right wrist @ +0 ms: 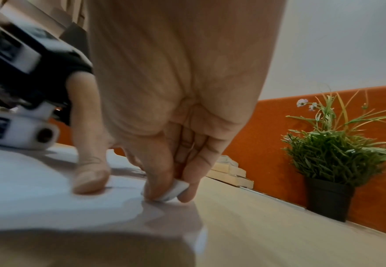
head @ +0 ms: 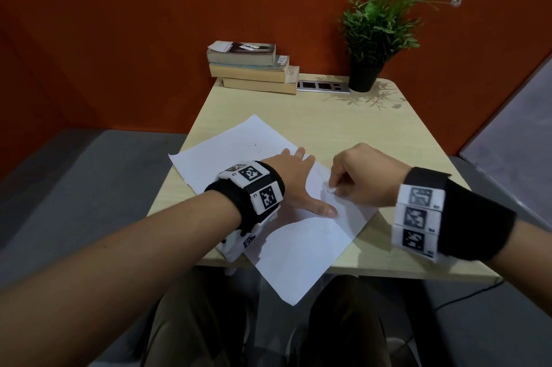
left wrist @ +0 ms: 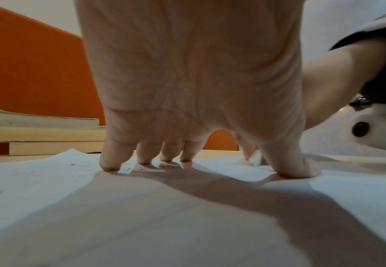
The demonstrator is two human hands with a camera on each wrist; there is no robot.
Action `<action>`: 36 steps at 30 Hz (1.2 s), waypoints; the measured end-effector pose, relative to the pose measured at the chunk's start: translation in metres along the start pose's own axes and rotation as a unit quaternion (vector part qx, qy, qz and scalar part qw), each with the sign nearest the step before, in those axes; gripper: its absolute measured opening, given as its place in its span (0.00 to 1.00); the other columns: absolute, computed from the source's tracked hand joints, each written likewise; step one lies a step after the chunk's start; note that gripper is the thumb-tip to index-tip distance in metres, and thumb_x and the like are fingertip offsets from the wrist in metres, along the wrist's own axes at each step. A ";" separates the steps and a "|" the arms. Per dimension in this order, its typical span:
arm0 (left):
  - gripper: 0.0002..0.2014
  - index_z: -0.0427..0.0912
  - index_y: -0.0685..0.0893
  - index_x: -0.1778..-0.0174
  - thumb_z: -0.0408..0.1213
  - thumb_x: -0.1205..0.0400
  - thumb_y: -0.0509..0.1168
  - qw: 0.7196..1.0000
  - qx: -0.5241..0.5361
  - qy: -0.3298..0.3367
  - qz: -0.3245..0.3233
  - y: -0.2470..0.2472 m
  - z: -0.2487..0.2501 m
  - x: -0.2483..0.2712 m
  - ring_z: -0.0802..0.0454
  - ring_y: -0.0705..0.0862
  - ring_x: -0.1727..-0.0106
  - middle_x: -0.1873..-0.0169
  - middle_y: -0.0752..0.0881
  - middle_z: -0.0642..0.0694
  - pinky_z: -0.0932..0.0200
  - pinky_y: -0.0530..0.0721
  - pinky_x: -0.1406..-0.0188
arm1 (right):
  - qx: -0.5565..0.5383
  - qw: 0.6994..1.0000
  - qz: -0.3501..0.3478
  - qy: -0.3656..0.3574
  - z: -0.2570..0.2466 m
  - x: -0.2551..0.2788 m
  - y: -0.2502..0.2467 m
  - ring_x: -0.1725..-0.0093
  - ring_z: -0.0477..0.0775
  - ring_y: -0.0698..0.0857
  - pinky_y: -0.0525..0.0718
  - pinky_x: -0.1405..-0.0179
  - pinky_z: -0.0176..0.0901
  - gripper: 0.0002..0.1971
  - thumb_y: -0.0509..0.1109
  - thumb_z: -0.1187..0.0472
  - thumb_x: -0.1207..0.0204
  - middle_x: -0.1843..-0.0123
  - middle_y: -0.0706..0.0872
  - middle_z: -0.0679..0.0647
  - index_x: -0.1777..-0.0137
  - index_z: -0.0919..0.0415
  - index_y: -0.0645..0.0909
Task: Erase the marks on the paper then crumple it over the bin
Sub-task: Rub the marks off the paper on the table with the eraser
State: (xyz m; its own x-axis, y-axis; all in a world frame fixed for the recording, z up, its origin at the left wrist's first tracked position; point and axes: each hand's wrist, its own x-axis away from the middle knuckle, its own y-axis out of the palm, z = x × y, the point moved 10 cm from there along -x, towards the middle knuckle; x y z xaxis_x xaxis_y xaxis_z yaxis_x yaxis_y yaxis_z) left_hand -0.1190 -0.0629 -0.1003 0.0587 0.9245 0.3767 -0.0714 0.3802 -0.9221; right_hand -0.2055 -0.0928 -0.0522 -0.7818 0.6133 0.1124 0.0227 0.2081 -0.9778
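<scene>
A white sheet of paper lies askew on the light wooden table, one corner hanging over the near edge. My left hand presses flat on the sheet with fingers spread and the thumb out to the right; the left wrist view shows its fingertips on the paper. My right hand pinches a small white eraser against the paper's right part, close to the left thumb. In the right wrist view the eraser sits between thumb and fingers on the paper. Faint specks dot the sheet. No bin is in view.
A stack of three books stands at the table's back edge. Beside it lie a metal socket strip and a potted green plant at the back right. An orange partition runs behind. My knees are under the table.
</scene>
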 end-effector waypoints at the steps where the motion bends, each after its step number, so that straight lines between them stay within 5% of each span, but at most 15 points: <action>1: 0.65 0.45 0.44 0.10 0.80 0.33 0.64 1.000 0.002 0.000 0.001 0.000 0.000 0.000 0.40 0.47 0.12 0.11 0.43 0.45 0.40 0.62 0.17 | -0.004 1.000 -0.007 -0.003 0.001 0.009 0.003 0.55 0.45 0.86 0.86 0.53 0.40 0.07 0.75 0.63 0.28 0.56 0.89 0.43 0.54 0.53 0.92; 7: 0.64 0.44 0.45 0.11 0.79 0.32 0.64 1.000 -0.001 0.006 0.003 -0.001 0.002 0.001 0.40 0.48 0.12 0.11 0.44 0.44 0.40 0.62 0.17 | -0.014 1.000 -0.024 -0.013 0.000 0.019 0.003 0.59 0.39 0.82 0.85 0.55 0.37 0.07 0.76 0.61 0.28 0.57 0.87 0.40 0.54 0.50 0.92; 16: 0.64 0.46 0.50 0.12 0.83 0.36 0.62 1.000 0.009 0.011 0.006 0.002 -0.002 -0.005 0.38 0.49 0.12 0.11 0.47 0.45 0.37 0.65 0.21 | 0.000 0.999 0.039 0.026 -0.001 -0.029 -0.014 0.54 0.54 0.88 0.89 0.50 0.49 0.06 0.75 0.63 0.25 0.54 0.91 0.51 0.51 0.56 0.91; 25: 0.65 0.43 0.49 0.12 0.82 0.36 0.64 1.000 0.015 0.007 0.011 0.003 -0.002 -0.005 0.43 0.49 0.12 0.11 0.45 0.48 0.40 0.67 0.20 | -0.010 1.000 -0.026 -0.010 -0.002 0.008 0.003 0.58 0.41 0.85 0.87 0.53 0.39 0.07 0.75 0.61 0.29 0.56 0.88 0.41 0.54 0.51 0.92; 32: 0.65 0.50 0.46 0.11 0.82 0.36 0.65 0.999 0.041 0.018 0.015 0.002 -0.004 -0.005 0.42 0.45 0.11 0.11 0.44 0.48 0.38 0.62 0.18 | -0.024 0.999 0.026 0.030 0.000 -0.041 -0.009 0.57 0.52 0.89 0.91 0.52 0.50 0.06 0.75 0.62 0.28 0.57 0.91 0.49 0.54 0.55 0.92; 36: 0.66 0.48 0.46 0.11 0.83 0.37 0.64 0.999 0.032 0.011 0.008 0.004 -0.005 -0.006 0.43 0.44 0.11 0.11 0.43 0.49 0.38 0.61 0.17 | -0.016 0.999 0.008 0.029 -0.004 -0.024 -0.003 0.54 0.53 0.89 0.90 0.50 0.50 0.09 0.72 0.64 0.27 0.54 0.90 0.51 0.51 0.56 0.92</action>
State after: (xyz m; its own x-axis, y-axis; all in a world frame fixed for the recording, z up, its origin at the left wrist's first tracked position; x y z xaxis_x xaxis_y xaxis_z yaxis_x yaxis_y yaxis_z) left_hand -0.1151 -0.0673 -0.1069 0.0780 0.9297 0.3601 -0.1359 0.3677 -0.9199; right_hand -0.1841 -0.1051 -0.0517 -0.7440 0.6595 0.1071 0.0555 0.2208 -0.9737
